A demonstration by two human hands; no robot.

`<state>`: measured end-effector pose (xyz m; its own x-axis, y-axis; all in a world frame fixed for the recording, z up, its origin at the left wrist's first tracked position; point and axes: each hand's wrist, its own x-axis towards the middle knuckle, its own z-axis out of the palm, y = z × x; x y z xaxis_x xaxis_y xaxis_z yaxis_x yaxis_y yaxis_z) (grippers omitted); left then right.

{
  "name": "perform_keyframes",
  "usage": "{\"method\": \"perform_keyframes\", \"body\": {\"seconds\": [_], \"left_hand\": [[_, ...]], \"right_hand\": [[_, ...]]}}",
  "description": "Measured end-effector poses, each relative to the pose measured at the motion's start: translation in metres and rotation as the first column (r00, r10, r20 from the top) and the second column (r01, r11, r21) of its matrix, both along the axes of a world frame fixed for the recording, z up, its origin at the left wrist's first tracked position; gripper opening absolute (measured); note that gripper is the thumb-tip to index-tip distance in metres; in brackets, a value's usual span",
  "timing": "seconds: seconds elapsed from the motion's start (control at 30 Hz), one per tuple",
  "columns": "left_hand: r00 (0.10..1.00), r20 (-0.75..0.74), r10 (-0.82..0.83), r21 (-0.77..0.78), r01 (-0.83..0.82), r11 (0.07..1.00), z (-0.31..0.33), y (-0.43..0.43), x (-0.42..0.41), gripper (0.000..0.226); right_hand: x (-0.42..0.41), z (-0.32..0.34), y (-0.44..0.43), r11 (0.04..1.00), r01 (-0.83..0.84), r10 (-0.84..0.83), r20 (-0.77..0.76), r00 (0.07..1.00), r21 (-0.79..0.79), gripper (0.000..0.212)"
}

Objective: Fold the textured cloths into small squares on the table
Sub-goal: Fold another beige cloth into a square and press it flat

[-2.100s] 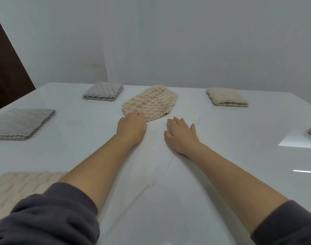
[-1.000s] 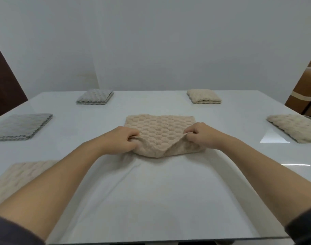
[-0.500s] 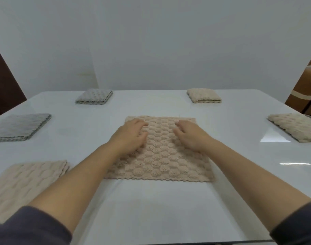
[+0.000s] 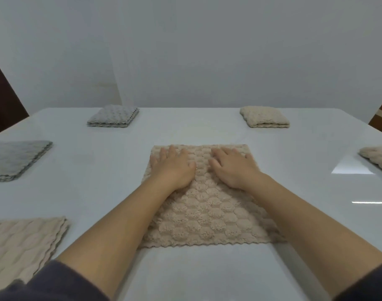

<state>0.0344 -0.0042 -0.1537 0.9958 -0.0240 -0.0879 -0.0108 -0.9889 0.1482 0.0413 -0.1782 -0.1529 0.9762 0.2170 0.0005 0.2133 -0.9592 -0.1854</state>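
Note:
A beige bubble-textured cloth [image 4: 207, 216] lies spread flat on the white table [image 4: 207, 274] in front of me. My left hand [image 4: 173, 168] rests palm down on its far left part, fingers straight. Beside it, my right hand [image 4: 233, 168] presses flat on the far right part. Both hands lie near the cloth's far edge, a small gap between them.
Other cloths ring the table: a folded grey one [image 4: 113, 116] far left, a folded beige one [image 4: 265, 117] far right, a larger grey one [image 4: 16, 159] at left, beige cloths at near left [image 4: 22, 246] and the right edge [image 4: 378, 157].
The cloth went from bunched to being pulled near and spread flat. In the last half second both hands slid further up it toward its far edge.

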Motion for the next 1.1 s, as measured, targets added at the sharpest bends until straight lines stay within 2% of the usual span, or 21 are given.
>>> {"method": "perform_keyframes", "body": {"seconds": [0.1, 0.2, 0.4, 0.63, 0.7, 0.77, 0.9, 1.1], "left_hand": [[0.993, 0.076, -0.091, -0.027, 0.093, 0.995, 0.006, -0.010, 0.011, 0.056], [0.993, 0.037, -0.114, -0.034, 0.115, 0.993, -0.007, -0.015, 0.017, 0.054], [0.997, 0.077, -0.018, -0.033, 0.021, 0.999, -0.018, -0.004, 0.017, 0.056], [0.984, 0.083, 0.160, -0.022, -0.159, 0.987, -0.014, 0.026, 0.000, 0.060], [0.981, 0.157, 0.116, -0.013, -0.115, 0.993, -0.008, 0.019, -0.013, 0.060], [0.975, 0.222, 0.003, -0.026, 0.003, 1.000, -0.002, 0.002, -0.031, 0.059], [0.982, 0.126, -0.144, -0.055, 0.152, 0.987, -0.011, -0.017, -0.067, 0.057], [0.996, 0.058, -0.060, -0.041, 0.062, 0.997, -0.017, 0.025, -0.086, 0.058]], "right_hand": [[0.012, 0.001, 0.014, 1.000, -0.020, 0.020, 0.017, 1.000, 0.009, 0.055], [0.018, -0.012, 0.019, 0.999, -0.027, 0.026, -0.045, 0.999, -0.024, 0.055], [0.019, -0.016, 0.011, 0.999, 0.039, -0.040, -0.042, 0.998, -0.033, 0.056], [0.005, -0.012, -0.021, 0.972, 0.228, -0.231, -0.049, 0.972, -0.048, 0.059], [-0.009, -0.007, -0.014, 0.981, 0.192, -0.193, -0.014, 0.981, -0.028, 0.059], [-0.027, -0.003, -0.001, 0.996, 0.092, -0.092, 0.026, 0.995, -0.004, 0.059], [-0.061, -0.013, 0.011, 1.000, -0.017, 0.017, -0.027, 1.000, -0.014, 0.061], [-0.084, -0.013, -0.028, 0.998, 0.067, -0.068, -0.037, 0.997, -0.015, 0.061]]}}
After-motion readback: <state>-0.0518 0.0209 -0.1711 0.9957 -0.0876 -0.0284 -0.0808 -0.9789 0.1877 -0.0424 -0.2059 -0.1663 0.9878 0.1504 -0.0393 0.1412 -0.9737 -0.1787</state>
